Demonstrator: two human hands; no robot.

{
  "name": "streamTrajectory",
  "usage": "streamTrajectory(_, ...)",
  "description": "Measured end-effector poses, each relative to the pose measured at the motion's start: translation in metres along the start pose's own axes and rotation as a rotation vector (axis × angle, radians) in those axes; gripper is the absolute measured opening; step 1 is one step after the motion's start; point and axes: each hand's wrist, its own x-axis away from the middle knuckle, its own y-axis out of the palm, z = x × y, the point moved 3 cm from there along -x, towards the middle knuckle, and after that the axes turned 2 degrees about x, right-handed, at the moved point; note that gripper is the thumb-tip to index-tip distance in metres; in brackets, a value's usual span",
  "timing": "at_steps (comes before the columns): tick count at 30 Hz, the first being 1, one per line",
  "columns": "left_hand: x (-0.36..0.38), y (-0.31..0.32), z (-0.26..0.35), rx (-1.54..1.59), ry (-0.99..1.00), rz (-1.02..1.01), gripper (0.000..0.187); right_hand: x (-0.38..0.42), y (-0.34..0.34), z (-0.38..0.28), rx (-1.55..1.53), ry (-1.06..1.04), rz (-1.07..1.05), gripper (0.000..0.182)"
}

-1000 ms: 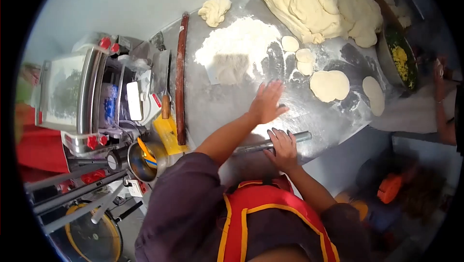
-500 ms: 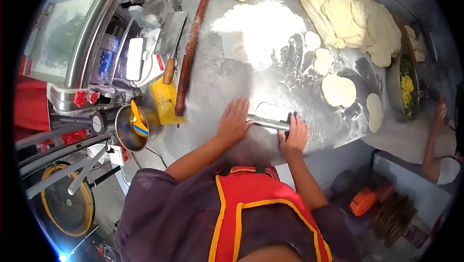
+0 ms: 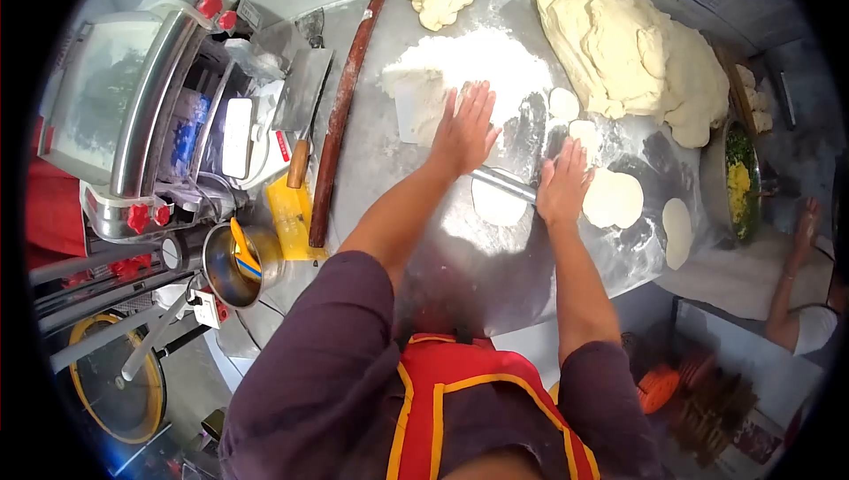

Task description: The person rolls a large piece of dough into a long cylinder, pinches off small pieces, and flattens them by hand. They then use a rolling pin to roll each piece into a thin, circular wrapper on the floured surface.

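A short metal rolling pin (image 3: 506, 184) lies across a flattened round of dough (image 3: 497, 209) on the steel table. My left hand (image 3: 464, 133) rests on the pin's left end, palm down with fingers stretched out and apart. At the other end, my right hand (image 3: 564, 186) presses with straight fingers; the palm hides that end. Right of it are a larger flat dough round (image 3: 612, 199) and a thin oval one (image 3: 677, 232). Two small dough pieces (image 3: 563, 104) sit beyond my right fingertips. White flour (image 3: 495, 55) is spread beyond my left hand.
A large dough mass (image 3: 619, 51) and a smaller lump (image 3: 440, 2) lie at the back. A long wooden rod (image 3: 347, 117), a cleaver (image 3: 302, 91) and a metal pot (image 3: 221, 272) are left. A bowl of green and yellow food (image 3: 737, 184) stands right, near another person's arm (image 3: 796, 254).
Both hands and the metal rolling pin have moved forward, away from my body, over the dough round. More of that round shows on the near side of the pin.
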Motion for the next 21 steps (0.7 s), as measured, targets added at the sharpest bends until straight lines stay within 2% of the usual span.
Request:
streamTrajectory(4,0.096,-0.027,0.021,0.134,0.007,-0.139,0.07,0.094,-0.021,-0.016,-0.163,-0.141,-0.142,0.063)
streamTrajectory(5,0.123,-0.041,0.028,0.243,-0.032,-0.224,0.072,0.122,-0.033,-0.024,-0.208,-0.107,-0.159,0.062)
streamTrajectory(8,0.171,-0.056,0.047,0.291,-0.072,-0.187,0.068,0.156,-0.051,-0.035,-0.295,-0.12,-0.111,0.056)
streamTrajectory(10,0.169,-0.051,0.048,0.341,-0.029,-0.135,0.064,0.162,-0.05,-0.038,-0.347,-0.146,-0.096,0.05)
streamTrajectory(13,0.112,-0.022,0.057,0.403,-0.123,-0.171,0.054,0.141,-0.041,-0.03,-0.428,-0.176,-0.13,0.038)
streamTrajectory(16,0.078,-0.002,0.064,0.329,-0.176,-0.488,0.043,0.157,-0.055,-0.015,-0.424,-0.208,-0.24,0.039)
streamTrajectory(17,0.075,0.006,0.06,0.328,-0.205,-0.487,0.032,0.167,-0.062,-0.008,-0.405,-0.237,-0.257,0.043)
streamTrajectory(20,0.087,0.001,0.042,0.455,-0.201,-0.416,0.028,0.207,-0.061,0.009,-0.407,-0.224,-0.242,0.049)
streamTrajectory(21,0.092,0.0,0.036,0.516,-0.238,-0.469,0.028,0.211,-0.071,0.001,-0.325,-0.213,-0.262,0.052)
